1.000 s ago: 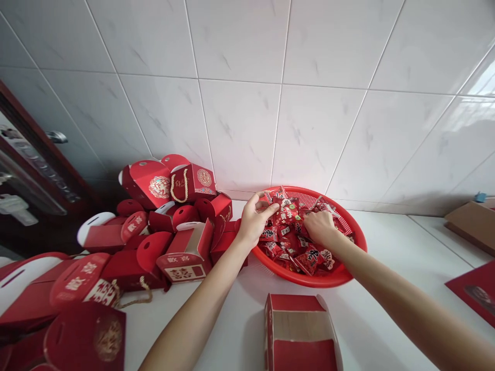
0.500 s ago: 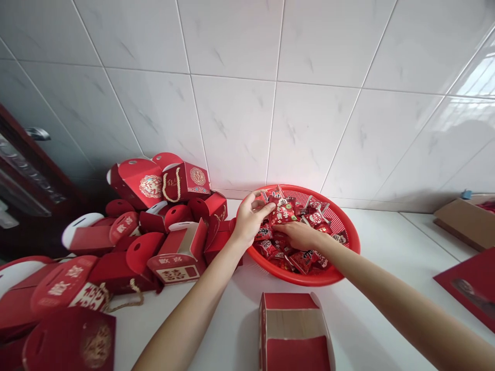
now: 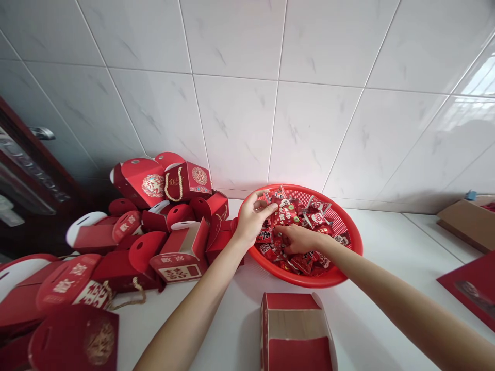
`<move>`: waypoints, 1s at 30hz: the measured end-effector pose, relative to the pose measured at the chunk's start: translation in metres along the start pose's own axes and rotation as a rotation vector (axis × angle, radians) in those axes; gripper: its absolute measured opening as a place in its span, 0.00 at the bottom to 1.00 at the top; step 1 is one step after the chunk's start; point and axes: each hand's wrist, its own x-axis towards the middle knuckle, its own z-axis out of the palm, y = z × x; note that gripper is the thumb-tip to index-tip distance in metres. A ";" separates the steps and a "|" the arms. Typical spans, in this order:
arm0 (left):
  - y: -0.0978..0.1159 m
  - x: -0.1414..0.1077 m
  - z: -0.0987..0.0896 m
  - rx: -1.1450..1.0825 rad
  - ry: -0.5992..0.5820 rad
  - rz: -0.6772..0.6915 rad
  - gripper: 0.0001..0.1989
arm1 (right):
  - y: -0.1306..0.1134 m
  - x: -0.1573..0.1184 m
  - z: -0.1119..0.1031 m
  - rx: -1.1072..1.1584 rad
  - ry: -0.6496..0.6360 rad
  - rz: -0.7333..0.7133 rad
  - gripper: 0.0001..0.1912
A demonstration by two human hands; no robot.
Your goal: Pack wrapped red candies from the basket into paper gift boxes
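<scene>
My left hand [image 3: 250, 219] is closed on a red snack packet [image 3: 285, 211] with white lettering, its thumb across the packet's near-left edge. The hand is over the left side of a round red plastic basket [image 3: 352, 247]. Just right of it and lower, my right hand [image 3: 297, 238] reaches in among the small wrapped snacks [image 3: 303, 262]. Its index finger points left, apart from the thumb, and the fingertips touch the wrappers. I see nothing gripped in it. Below the basket lies a red gift box [image 3: 297, 355] with an opening in its upper face.
Several red gift boxes [image 3: 180, 255], some with rope handles, crowd the left of the white table [image 3: 228, 319]. On the right are a cardboard box [image 3: 469, 222] and a red box [image 3: 474, 286]. A tiled wall [image 3: 235, 129] rises behind the basket.
My right hand has shifted slightly; its fingers, tucked under the packet before, now show spread apart on the wrappers. My left hand keeps its hold on the packet. The view has moved a little.
</scene>
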 end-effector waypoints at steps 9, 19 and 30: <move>0.003 -0.001 0.000 0.009 -0.005 -0.007 0.26 | -0.005 -0.005 -0.010 0.332 -0.267 -0.115 0.06; -0.001 0.002 -0.002 0.007 -0.007 0.024 0.26 | 0.008 -0.012 -0.012 0.401 0.095 -0.014 0.10; 0.003 0.001 0.000 -0.062 0.044 0.041 0.24 | 0.031 -0.010 -0.015 0.425 0.618 0.169 0.11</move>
